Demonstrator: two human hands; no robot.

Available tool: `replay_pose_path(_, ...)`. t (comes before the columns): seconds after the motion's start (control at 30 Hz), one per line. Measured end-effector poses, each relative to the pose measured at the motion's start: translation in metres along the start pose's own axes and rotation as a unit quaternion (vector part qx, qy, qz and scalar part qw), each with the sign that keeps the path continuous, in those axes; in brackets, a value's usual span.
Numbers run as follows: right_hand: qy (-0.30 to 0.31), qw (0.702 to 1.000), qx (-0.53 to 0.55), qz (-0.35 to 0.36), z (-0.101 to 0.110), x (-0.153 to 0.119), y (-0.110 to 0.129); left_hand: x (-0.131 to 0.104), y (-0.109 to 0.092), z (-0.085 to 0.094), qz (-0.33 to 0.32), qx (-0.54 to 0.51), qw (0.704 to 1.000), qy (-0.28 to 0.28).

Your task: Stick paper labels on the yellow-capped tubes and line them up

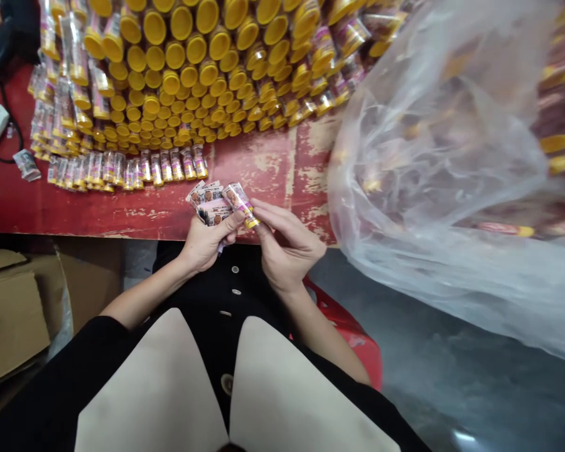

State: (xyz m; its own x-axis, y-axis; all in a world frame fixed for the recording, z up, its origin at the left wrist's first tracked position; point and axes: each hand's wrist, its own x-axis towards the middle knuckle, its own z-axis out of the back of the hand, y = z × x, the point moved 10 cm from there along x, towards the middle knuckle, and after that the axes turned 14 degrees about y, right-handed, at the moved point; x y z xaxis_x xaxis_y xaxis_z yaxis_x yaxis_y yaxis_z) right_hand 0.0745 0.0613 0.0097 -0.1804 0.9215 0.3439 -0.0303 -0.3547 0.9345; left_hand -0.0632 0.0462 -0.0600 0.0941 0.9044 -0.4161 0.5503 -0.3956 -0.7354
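Observation:
My left hand grips a fanned stack of small printed labels just over the near edge of the red table. My right hand pinches a small clear tube with a yellow cap, holding it against the top of the label stack. Both hands are close together above my lap.
A big pile of yellow-capped tubes covers the back of the table, with a row of labelled tubes lying in front. A large clear plastic bag bulges at the right. Cardboard boxes stand at the lower left; a red stool is under me.

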Motion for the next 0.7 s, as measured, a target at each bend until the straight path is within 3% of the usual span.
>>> replay_pose_path(0.13, 0.033, 0.995, 0.083, -0.055, -0.036, 0.011, -0.023, -0.008, -0.011, 0.039, -0.028, -0.030, 0.997, -0.062)
replay_pose_path(0.27, 0.054, 0.978, 0.165, -0.117, -0.098, 0.036, -0.062, -0.034, -0.023, 0.094, -0.071, -0.103, 0.978, -0.164)
replay_pose_path(0.4, 0.082, 0.983, 0.153, -0.062, -0.169, 0.066, -0.071, -0.064, -0.033, 0.140, -0.141, -0.145, 0.950, -0.237)
replay_pose_path(0.5, 0.194, 0.976, 0.100, -0.006, -0.211, 0.067, -0.054, -0.075, -0.043, 0.156, -0.187, -0.137, 0.938, -0.259)
replay_pose_path(0.53, 0.219, 0.973, 0.074, 0.008, -0.211, 0.063, -0.047, -0.075, -0.045, 0.157, -0.194, -0.133, 0.937, -0.257)
replay_pose_path(0.6, 0.212, 0.977, 0.010, 0.029, -0.182, 0.057, -0.036, -0.069, -0.046, 0.152, -0.180, -0.131, 0.944, -0.244)
replay_pose_path(0.7, 0.134, 0.982, -0.123, 0.050, -0.082, 0.058, -0.030, -0.052, -0.036, 0.136, -0.111, -0.129, 0.959, -0.225)
